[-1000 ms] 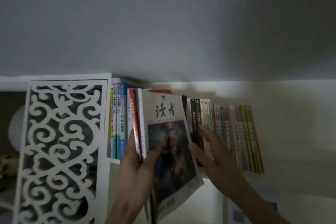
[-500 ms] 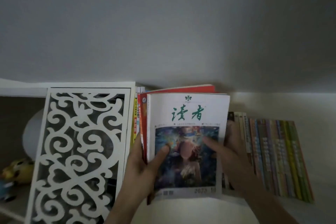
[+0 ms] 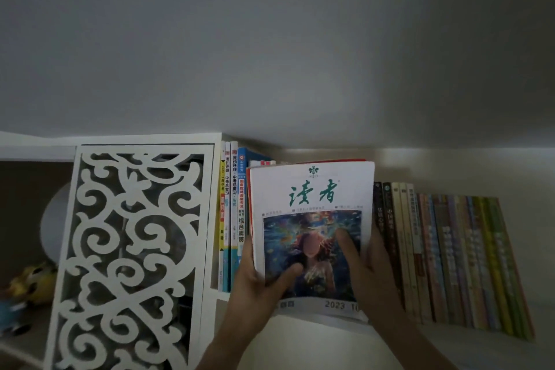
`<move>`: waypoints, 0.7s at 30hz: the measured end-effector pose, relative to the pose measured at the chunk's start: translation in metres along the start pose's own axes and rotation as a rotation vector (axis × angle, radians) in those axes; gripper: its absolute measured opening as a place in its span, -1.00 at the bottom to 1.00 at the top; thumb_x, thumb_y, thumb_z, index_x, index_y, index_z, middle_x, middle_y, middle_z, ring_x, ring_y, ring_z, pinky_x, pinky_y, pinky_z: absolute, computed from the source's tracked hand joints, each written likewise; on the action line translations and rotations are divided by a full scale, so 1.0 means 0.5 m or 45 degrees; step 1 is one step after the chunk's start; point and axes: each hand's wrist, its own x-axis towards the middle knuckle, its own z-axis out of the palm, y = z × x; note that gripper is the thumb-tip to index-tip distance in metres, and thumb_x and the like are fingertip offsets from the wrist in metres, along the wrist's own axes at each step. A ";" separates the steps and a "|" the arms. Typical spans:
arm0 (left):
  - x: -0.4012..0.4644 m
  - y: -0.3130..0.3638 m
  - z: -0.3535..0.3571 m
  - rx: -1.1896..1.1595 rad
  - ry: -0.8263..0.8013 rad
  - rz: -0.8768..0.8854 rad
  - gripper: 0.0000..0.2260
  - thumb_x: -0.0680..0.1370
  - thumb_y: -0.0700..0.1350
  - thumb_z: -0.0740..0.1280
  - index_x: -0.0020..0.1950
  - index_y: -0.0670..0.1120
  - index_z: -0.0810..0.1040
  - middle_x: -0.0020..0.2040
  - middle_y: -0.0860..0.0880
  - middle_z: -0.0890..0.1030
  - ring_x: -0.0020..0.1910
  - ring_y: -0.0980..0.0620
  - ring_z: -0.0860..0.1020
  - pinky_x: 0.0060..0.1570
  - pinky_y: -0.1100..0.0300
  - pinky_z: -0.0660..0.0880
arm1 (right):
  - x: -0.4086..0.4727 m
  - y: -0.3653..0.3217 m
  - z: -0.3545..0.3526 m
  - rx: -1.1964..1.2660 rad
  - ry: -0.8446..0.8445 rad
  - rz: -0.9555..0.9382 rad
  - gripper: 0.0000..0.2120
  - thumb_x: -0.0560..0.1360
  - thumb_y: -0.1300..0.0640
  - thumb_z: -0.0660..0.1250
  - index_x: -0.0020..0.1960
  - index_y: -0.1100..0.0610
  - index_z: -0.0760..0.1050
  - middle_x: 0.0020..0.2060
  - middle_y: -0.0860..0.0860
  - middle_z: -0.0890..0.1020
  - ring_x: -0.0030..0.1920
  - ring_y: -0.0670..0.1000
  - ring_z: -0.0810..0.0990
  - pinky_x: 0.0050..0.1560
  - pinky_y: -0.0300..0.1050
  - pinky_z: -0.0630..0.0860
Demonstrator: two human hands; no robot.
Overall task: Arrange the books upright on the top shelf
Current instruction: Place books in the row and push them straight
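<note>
Both hands grip magazine stack (image 3: 312, 189) — cover facing camera.

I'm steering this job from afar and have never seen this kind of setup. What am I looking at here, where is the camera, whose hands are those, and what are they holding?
There is no machine here: a person works with two bare hands. The single view comes from a wide-angle camera worn on the head, facing the top shelf of a white bookcase. The left hand and right hand both grip a magazine, white cover with green characters, facing the camera, with more thin issues stacked behind it. To its left stand tall study books; to its right a row of slim books leans. A white carved panel fronts the compartment on the left, where a yellow toy sits, too blurred to identify.
</note>
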 end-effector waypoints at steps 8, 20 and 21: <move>-0.095 0.067 -0.074 0.761 0.657 0.297 -0.58 0.37 0.17 0.55 0.12 0.15 0.46 -0.39 0.19 0.56 -0.47 0.18 0.55 -0.44 0.41 0.41 | 0.067 -0.068 0.015 -0.805 0.104 -0.383 -0.57 0.65 -0.21 0.13 0.32 0.05 0.48 0.17 -0.01 0.57 0.17 -0.02 0.50 0.16 -0.10 0.42; -0.146 0.113 -0.118 0.825 0.698 0.230 -0.45 0.23 0.40 0.30 0.16 0.25 0.41 -0.30 0.28 0.53 -0.42 0.10 0.49 -0.35 0.35 0.41 | 0.120 -0.025 0.041 -1.335 -0.015 -0.548 -0.13 0.29 -0.41 0.43 0.51 -0.10 0.35 0.53 0.22 0.19 0.55 0.38 0.08 0.49 0.41 0.09; -0.147 0.109 -0.116 0.816 0.708 0.213 -0.45 0.22 0.41 0.30 0.14 0.24 0.41 -0.32 0.24 0.55 -0.42 0.08 0.52 -0.36 0.31 0.45 | 0.122 -0.025 0.041 -1.330 -0.020 -0.567 -0.12 0.28 -0.42 0.42 0.51 -0.10 0.36 0.54 0.23 0.20 0.55 0.38 0.07 0.50 0.42 0.08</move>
